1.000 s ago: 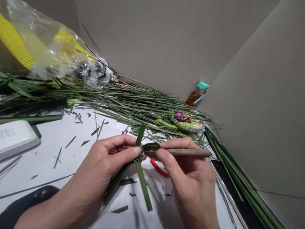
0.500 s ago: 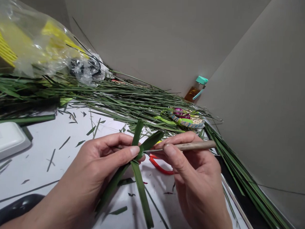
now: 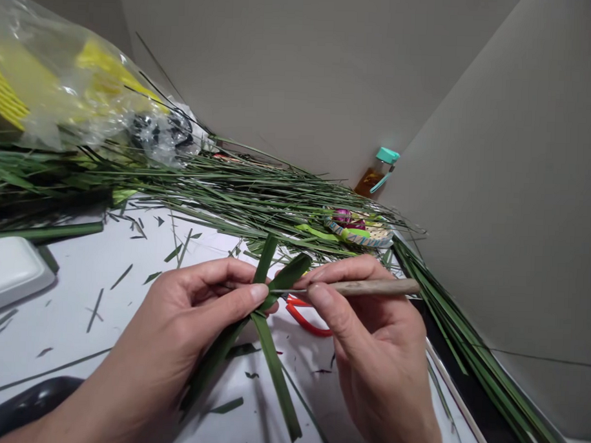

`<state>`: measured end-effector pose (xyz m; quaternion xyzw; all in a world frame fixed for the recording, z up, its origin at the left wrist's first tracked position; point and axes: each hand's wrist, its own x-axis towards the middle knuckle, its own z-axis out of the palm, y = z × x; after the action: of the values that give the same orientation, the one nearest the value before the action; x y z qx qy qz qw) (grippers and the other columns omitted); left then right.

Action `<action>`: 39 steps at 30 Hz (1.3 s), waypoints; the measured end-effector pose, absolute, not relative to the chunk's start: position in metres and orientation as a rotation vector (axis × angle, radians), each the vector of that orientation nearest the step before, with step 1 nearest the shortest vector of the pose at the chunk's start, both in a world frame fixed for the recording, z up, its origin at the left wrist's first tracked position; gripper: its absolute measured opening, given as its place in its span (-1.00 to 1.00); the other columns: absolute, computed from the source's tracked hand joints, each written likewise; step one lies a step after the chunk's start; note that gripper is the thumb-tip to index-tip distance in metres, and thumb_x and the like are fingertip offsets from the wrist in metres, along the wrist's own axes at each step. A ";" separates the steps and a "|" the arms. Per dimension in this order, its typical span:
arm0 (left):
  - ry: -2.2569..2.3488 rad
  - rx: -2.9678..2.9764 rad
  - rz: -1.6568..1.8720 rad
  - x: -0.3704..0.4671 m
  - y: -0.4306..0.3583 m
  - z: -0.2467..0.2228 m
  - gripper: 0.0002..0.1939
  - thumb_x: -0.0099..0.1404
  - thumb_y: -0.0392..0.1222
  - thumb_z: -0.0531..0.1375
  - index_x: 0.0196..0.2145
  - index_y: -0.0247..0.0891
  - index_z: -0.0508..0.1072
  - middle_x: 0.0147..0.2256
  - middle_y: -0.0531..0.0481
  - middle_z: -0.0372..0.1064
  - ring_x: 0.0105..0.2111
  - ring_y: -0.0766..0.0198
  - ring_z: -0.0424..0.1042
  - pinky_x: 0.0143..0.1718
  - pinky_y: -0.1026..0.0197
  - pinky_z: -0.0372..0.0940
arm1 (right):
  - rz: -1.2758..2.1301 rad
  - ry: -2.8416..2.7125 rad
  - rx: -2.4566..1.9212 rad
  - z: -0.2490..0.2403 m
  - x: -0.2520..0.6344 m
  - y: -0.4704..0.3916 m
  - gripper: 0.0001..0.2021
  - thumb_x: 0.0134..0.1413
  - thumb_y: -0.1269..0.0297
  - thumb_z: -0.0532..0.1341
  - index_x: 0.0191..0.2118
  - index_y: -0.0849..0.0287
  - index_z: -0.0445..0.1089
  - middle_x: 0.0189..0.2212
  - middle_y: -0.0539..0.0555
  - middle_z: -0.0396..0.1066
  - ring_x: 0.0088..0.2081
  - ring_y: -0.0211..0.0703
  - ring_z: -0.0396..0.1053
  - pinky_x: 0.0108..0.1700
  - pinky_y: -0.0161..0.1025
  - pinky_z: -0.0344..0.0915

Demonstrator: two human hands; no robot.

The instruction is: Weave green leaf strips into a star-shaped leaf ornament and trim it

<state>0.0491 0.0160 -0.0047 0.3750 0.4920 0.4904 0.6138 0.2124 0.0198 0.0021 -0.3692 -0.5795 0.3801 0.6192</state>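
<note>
While the white table (image 3: 69,317) bore grass stems (image 3: 238,187) along its far side, the left hand (image 3: 195,308) and right hand (image 3: 372,324) stood near the middle, just apart, fingers closed. The left pinched crossed green leaf strips (image 3: 267,337); the right gripped a wooden-handled tool (image 3: 371,287), its thin metal shaft (image 3: 289,290) reaching the strips' crossing. Between the hands showed a red loop (image 3: 307,325).

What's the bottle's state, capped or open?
Capped: the teal lid sits on top of the bottle. Whether it's screwed tight, I cannot tell.
</note>
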 end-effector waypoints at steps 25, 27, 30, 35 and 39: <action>1.151 0.799 1.131 0.049 0.016 -0.004 -0.86 0.02 -0.15 0.45 -0.42 -0.12 0.60 -0.53 0.10 0.48 -0.52 0.22 0.48 -0.55 0.31 0.30 | 0.830 -1.371 -0.874 -0.001 0.212 0.024 -0.94 0.14 0.38 0.34 -0.33 0.08 0.52 -0.44 -0.04 0.46 -0.42 -0.25 0.46 -0.38 -0.35 0.47; 1.161 0.801 1.131 0.050 0.017 -0.005 -0.85 0.03 -0.12 0.44 -0.41 -0.11 0.59 -0.54 0.11 0.45 -0.53 0.22 0.47 -0.56 0.30 0.30 | 0.816 -1.388 -0.882 0.001 0.212 0.024 -0.95 0.13 0.39 0.34 -0.33 0.09 0.53 -0.44 -0.05 0.46 -0.42 -0.27 0.45 -0.39 -0.38 0.45; 1.170 0.790 1.124 0.051 0.018 -0.006 -0.85 0.04 -0.14 0.44 -0.39 -0.12 0.59 -0.53 0.11 0.47 -0.54 0.22 0.48 -0.56 0.30 0.30 | 0.805 -1.409 -0.883 0.002 0.213 0.024 -0.94 0.13 0.40 0.34 -0.33 0.10 0.54 -0.44 -0.06 0.46 -0.42 -0.30 0.45 -0.37 -0.42 0.45; 1.152 0.786 1.134 0.050 0.016 -0.006 -0.86 0.04 -0.19 0.43 -0.38 -0.12 0.60 -0.51 0.10 0.50 -0.52 0.23 0.48 -0.54 0.32 0.30 | 0.812 -1.417 -0.894 0.002 0.214 0.024 -0.95 0.14 0.38 0.34 -0.33 0.10 0.53 -0.44 -0.06 0.47 -0.42 -0.31 0.45 -0.37 -0.43 0.45; 1.165 0.811 1.134 0.050 0.016 -0.005 -0.87 0.05 -0.12 0.43 -0.41 -0.12 0.59 -0.50 0.09 0.50 -0.51 0.24 0.46 -0.53 0.31 0.30 | 0.809 -1.435 -0.904 0.002 0.215 0.024 -0.96 0.14 0.36 0.35 -0.34 0.10 0.53 -0.44 -0.05 0.46 -0.41 -0.28 0.46 -0.38 -0.40 0.46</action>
<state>0.0496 0.0158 -0.0049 0.3519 0.5058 0.4922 0.6149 0.2147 0.0241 0.0021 -0.3882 -0.6166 0.3475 0.5903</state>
